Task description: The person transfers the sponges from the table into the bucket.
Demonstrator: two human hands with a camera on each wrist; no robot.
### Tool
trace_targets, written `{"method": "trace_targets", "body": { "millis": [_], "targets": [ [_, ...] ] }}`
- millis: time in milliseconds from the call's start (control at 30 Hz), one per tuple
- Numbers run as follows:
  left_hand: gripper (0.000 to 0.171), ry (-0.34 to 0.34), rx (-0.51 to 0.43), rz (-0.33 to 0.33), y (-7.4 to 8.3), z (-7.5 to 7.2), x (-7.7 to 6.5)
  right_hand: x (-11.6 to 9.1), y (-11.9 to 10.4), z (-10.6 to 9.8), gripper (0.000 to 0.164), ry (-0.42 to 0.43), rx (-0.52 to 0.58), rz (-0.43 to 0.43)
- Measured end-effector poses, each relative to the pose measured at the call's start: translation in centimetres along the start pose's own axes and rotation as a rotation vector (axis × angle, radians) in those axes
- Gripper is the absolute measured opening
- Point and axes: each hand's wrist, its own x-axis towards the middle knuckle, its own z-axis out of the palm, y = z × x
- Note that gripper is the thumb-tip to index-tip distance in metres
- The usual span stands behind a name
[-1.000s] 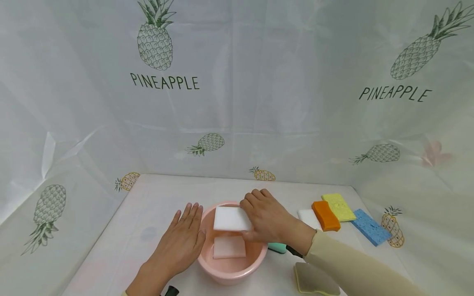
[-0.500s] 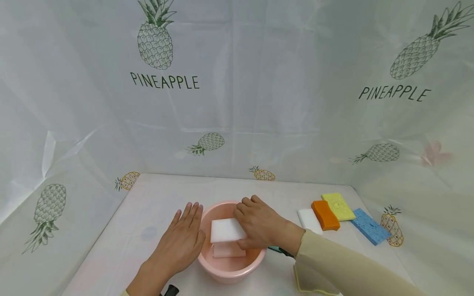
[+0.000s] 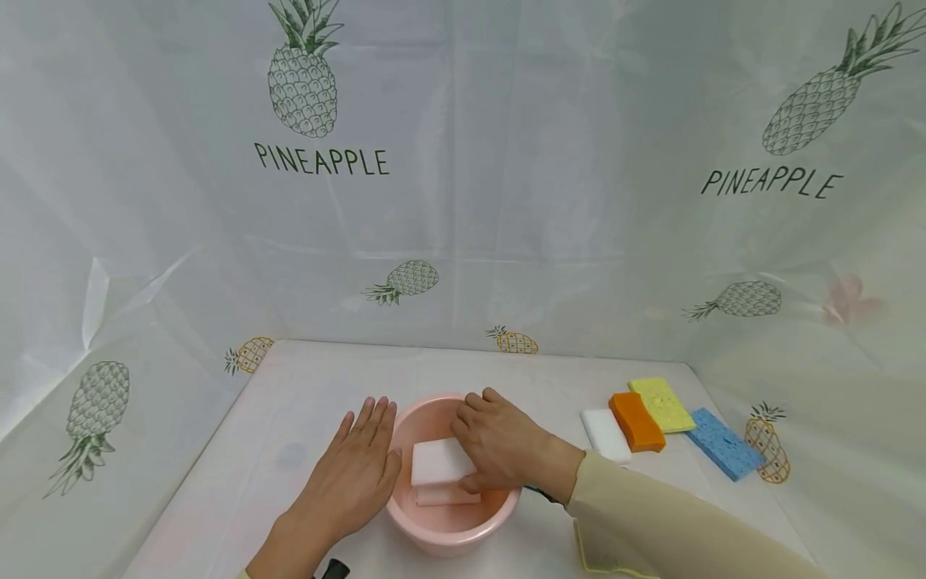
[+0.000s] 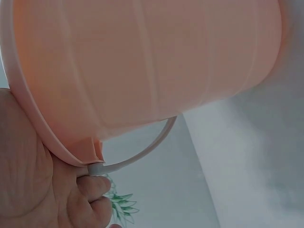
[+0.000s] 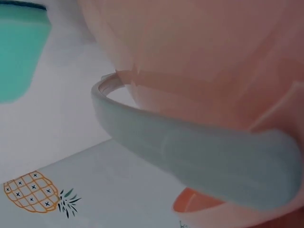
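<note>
The round pink plastic bucket (image 3: pixel 443 539) looked smooth, with a sheen along its rim; its curved pale-grey plastic handle (image 5: pixel 190 147) was smooth and duller. The upper white rectangular foam block (image 3: pixel 437 461) in it looked matt. At right, the blue rectangular sponge (image 3: pixel 723 445) had a rough, pitted face. The far white pineapple-printed plastic sheet (image 3: pixel 550 209) was glossy and creased, the beige cloth sleeve (image 3: pixel 651 515) matt.

Head view from above, forward and down; wrist views close on the shared pink bucket (image 4: pixel 156 66)
</note>
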Motion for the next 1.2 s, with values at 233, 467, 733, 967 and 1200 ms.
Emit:
{"method": "trace_targets", "body": {
  "millis": [233, 467, 733, 967, 1200],
  "targets": [
    [0.061, 0.016, 0.005, 0.006, 0.0, 0.0, -0.1, -0.3, 0.1, 0.2, 0.059, 0.047, 0.007, -0.012],
    [0.061, 0.008, -0.006, 0.003, 0.1, 0.0, -0.1, -1.5, 1.0, 0.9, 0.03, 0.288, 0.059, 0.048],
    [0.061, -0.007, -0.017, -0.004, 0.1, -0.1, -0.1, -3.6, 3.5, 1.8, 0.022, 0.481, 0.102, 0.198],
    [0.061, -0.019, -0.03, -0.009, 0.2, -0.1, -0.1, -6.5, 5.7, 2.6, 0.033, 0.493, 0.15, 0.446],
    [0.061, -0.02, -0.035, -0.011, 0.2, -0.2, -0.1, -9.7, 7.4, 5.2, 0.044, 0.431, 0.156, 0.648]
  ]
}}
